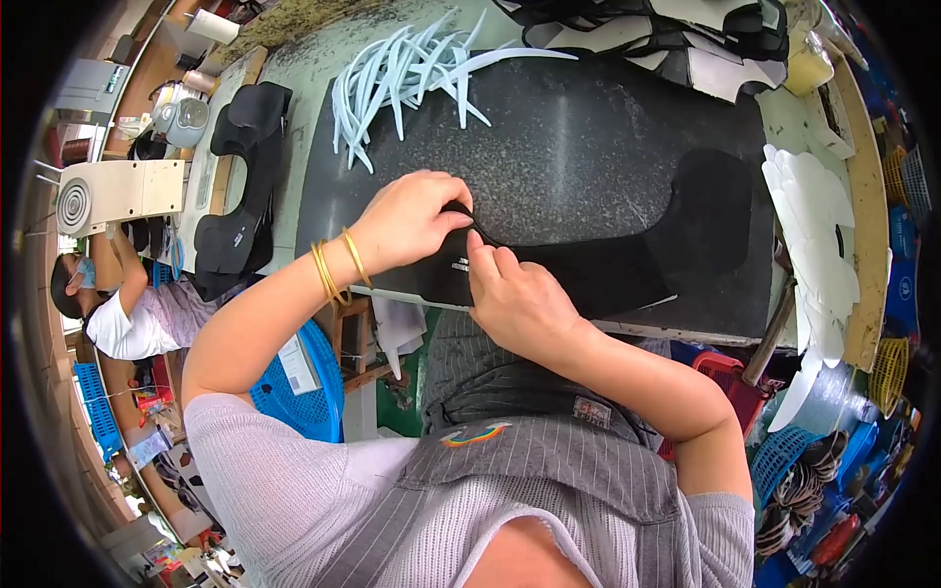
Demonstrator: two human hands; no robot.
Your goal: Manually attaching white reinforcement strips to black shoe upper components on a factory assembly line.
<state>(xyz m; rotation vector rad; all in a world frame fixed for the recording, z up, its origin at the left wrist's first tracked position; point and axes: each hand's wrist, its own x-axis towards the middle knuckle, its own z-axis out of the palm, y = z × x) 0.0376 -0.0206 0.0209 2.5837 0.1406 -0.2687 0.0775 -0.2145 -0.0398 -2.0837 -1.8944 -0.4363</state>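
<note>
A black curved fabric piece (603,269) with small pale print lies along the near edge of a dark speckled board (588,137). Its wide right end rests flat, while the left end is under my hands. My left hand (417,218), below gold bangles, pinches the inner curved edge, which is folded up there. Close beside it, my right hand (524,299) has its fingers curled and closed on the same edge. The fingertips of both hands nearly touch. A heap of pale blue curved strips (402,88) sits at the board's far left, one long strip reaching right.
Another black fabric piece (235,191) lies on the left of the worktable. Black-and-white cut pieces (686,49) are piled at the far right, near a stack of white shaped sheets (814,235). A sewing machine (123,191) and a masked co-worker (147,314) are at left.
</note>
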